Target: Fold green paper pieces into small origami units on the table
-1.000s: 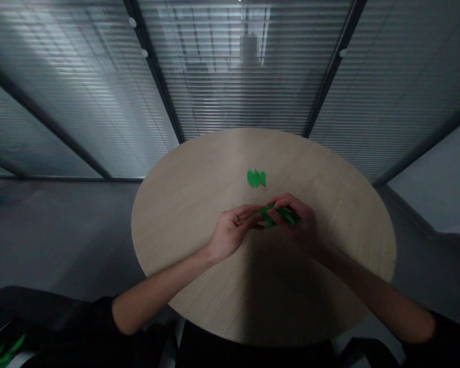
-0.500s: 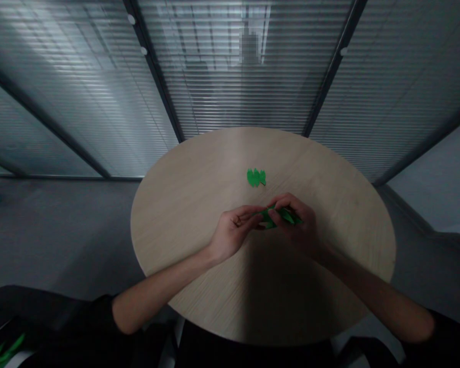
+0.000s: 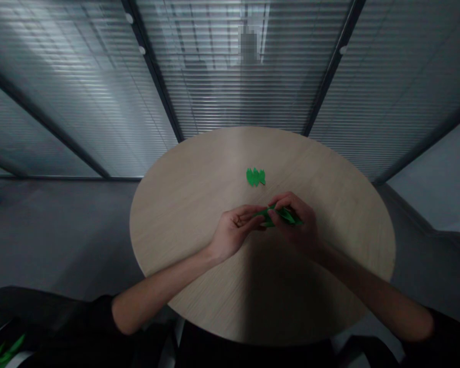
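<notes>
Over the middle of a round wooden table [image 3: 199,168], both my hands meet on a small green folded paper piece [image 3: 285,216]. My left hand [image 3: 233,232] pinches its left end with curled fingers. My right hand [image 3: 297,222] closes around its right part, thumb and fingers pressed on the paper. Most of the piece is hidden between the fingers. Farther back on the table lies a small cluster of green leaf-shaped paper pieces [image 3: 255,177], untouched, a short way beyond my hands.
Glass walls with closed blinds and dark frames [image 3: 153,76] rise behind the table. Grey floor surrounds it. More green pieces [image 3: 0,352] show at the bottom left corner beside my dark sleeve.
My fingers have shifted slightly on the green piece; otherwise the hands and the leaf cluster stay where they were.
</notes>
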`<state>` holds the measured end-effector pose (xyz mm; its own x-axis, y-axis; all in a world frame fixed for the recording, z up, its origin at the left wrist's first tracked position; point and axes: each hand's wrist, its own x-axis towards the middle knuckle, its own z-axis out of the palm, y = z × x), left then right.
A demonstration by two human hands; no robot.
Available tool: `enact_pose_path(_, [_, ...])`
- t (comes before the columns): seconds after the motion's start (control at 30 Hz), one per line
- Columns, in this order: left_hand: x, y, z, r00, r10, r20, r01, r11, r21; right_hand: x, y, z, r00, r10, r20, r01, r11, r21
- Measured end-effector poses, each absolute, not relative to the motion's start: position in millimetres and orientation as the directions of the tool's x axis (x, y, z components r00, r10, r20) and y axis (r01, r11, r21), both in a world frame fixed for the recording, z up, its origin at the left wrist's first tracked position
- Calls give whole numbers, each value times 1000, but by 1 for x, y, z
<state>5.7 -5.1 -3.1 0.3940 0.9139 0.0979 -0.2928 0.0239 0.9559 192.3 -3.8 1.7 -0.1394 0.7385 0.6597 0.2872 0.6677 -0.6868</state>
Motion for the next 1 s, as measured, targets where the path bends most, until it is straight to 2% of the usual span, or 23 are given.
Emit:
enact_pose_path(0.17, [6, -5, -2, 387, 918, 83, -284, 33, 958, 193, -4, 2, -150, 716, 682, 305, 689, -657])
enact_pose_path(0.5, [5, -5, -2, 396, 911, 113, -256, -8, 967, 192, -3, 4, -139, 721, 678, 310, 682, -662])
enact_pose_path(1.0, [7, -4, -2, 336, 938, 82, -260, 9, 966, 189, -5, 1, -154, 746, 648, 315, 659, -683])
